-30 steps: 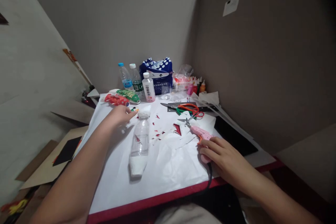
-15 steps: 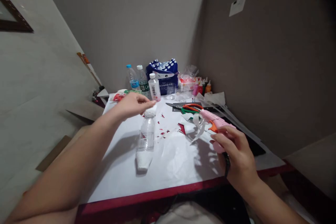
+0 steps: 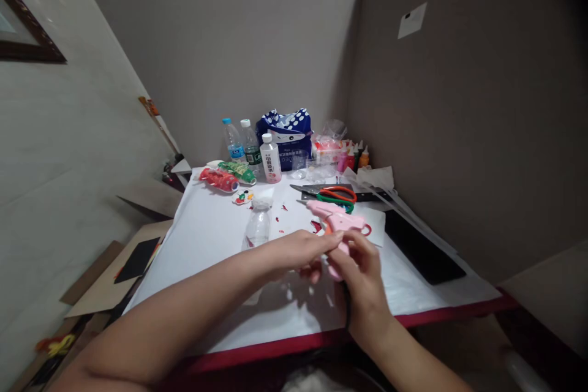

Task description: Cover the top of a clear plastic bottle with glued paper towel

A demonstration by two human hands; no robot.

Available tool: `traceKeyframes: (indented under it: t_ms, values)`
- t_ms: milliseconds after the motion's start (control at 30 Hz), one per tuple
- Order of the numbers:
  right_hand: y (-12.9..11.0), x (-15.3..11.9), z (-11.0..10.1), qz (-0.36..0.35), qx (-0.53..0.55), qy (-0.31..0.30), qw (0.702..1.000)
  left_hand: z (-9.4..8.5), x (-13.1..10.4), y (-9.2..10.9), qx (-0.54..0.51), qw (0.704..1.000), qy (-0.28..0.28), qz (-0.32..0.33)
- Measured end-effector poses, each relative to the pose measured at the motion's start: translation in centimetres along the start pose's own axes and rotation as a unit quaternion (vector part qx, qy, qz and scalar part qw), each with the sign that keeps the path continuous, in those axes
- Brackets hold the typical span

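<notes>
My right hand (image 3: 365,275) is closed round the handle of a pink hot glue gun (image 3: 340,217), its nozzle pointing left. Reaching across from the left, my left hand (image 3: 298,251) has its fingers apart, one stretched out to the glue gun's handle beside my right fingers. Whether it presses on the gun or just rests there is hard to see. Behind my left forearm stands a clear plastic bottle (image 3: 260,223) with a white top; its lower part is mostly hidden by the arm. Red scraps (image 3: 316,226) lie near the gun's nozzle.
Orange- and green-handled scissors (image 3: 337,195) lie beyond the gun. Bottles (image 3: 271,159), a blue packet (image 3: 287,135) and paint bottles (image 3: 351,156) line the back. Red and green packages (image 3: 220,179) lie at left, a black sheet (image 3: 422,248) at right. Grey panels (image 3: 220,43) close off the back and right.
My left hand has left the bottle's top and come right and nearer, to the glue gun. My right hand has brought the gun leftward. The white strip by the gun no longer shows there.
</notes>
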State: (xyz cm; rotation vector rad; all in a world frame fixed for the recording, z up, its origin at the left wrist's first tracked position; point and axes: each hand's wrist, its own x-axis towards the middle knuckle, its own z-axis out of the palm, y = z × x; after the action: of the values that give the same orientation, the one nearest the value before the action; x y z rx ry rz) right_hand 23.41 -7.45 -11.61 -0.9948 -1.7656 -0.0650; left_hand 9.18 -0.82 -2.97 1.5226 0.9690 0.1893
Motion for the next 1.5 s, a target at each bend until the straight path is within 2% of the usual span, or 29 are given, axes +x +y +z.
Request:
traceKeyframes:
  t_ms: [133,233,367,400,433,467,500,533,567,600,667,700,733,767,800,900,967,1067,1167,1267,1400,1500]
  values:
    - [-1.2,0.0,1.3,-0.008,-0.020,-0.050,0.999,0.8,-0.2,0.6,-0.044,0.998,0.032,0.014]
    - [-1.3,0.1,1.0,-0.066,0.010,-0.050,0.997,0.5,-0.7,0.6,-0.076,0.995,0.055,0.025]
    - [-0.6,-0.5,-0.8,-0.141,0.044,-0.004,0.989,-0.6,-1.7,0.2,-0.127,0.991,0.006,0.038]
    - [-0.4,-0.6,-1.2,-0.119,0.071,0.024,0.990,-0.9,-2.0,0.0,-0.151,0.988,-0.004,0.037]
    - [-0.2,-0.6,-1.6,-0.067,0.115,0.061,0.989,-1.2,-2.2,-0.2,-0.182,0.983,-0.014,0.034]
    - [-0.1,-0.5,-1.7,0.021,0.174,0.090,0.980,-1.4,-2.4,-0.5,-0.215,0.976,-0.025,0.037]
    - [0.0,-0.1,-1.8,0.135,0.241,0.114,0.954,-1.6,-2.5,-0.6,-0.247,0.967,-0.045,0.043]
    - [0.1,0.4,-1.6,0.245,0.307,0.108,0.914,-1.8,-2.6,-0.8,-0.270,0.959,-0.069,0.052]
    - [0.1,1.1,-1.4,0.330,0.373,0.071,0.864,-2.0,-2.6,-1.0,-0.286,0.952,-0.093,0.062]
    - [0.0,1.8,-1.0,0.387,0.442,0.026,0.809,-2.1,-2.5,-1.1,-0.295,0.946,-0.116,0.071]
    - [-0.5,3.1,-0.1,0.433,0.550,-0.065,0.711,-2.2,-2.4,-1.3,-0.296,0.940,-0.146,0.085]
    - [-0.8,3.5,0.3,0.436,0.583,-0.096,0.679,-2.3,-2.4,-1.3,-0.294,0.939,-0.153,0.091]
    - [-1.0,3.8,0.7,0.433,0.599,-0.116,0.663,-2.3,-2.4,-1.4,-0.293,0.938,-0.156,0.095]
    - [-1.2,3.8,1.0,0.426,0.594,-0.128,0.670,-2.4,-2.4,-1.4,-0.294,0.938,-0.155,0.097]
    - [-1.3,3.7,1.1,0.419,0.571,-0.130,0.694,-2.6,-2.5,-1.5,-0.296,0.938,-0.151,0.099]
    - [-0.2,3.1,0.4,0.397,0.464,-0.123,0.782,-3.3,-3.1,-1.4,-0.314,0.935,-0.135,0.096]
    - [1.6,3.1,-0.9,0.384,0.411,-0.128,0.817,-3.9,-3.5,-1.1,-0.330,0.931,-0.120,0.094]
    - [5.4,4.5,-2.8,0.345,0.314,-0.160,0.870,-4.7,-3.9,-0.6,-0.359,0.924,-0.091,0.098]
    - [9.1,6.8,-2.8,0.280,0.201,-0.198,0.917,-5.0,-3.9,-0.3,-0.368,0.921,-0.068,0.111]
    - [11.6,8.5,-1.0,0.210,0.130,-0.256,0.935,-5.0,-4.1,-0.2,-0.358,0.926,-0.051,0.113]
    - [13.2,8.7,1.7,0.141,0.069,-0.337,0.928,-5.2,-4.9,-0.1,-0.314,0.939,-0.025,0.141]
    - [13.8,8.2,2.2,0.104,0.039,-0.345,0.932,-5.7,-5.5,0.1,-0.291,0.943,-0.010,0.163]
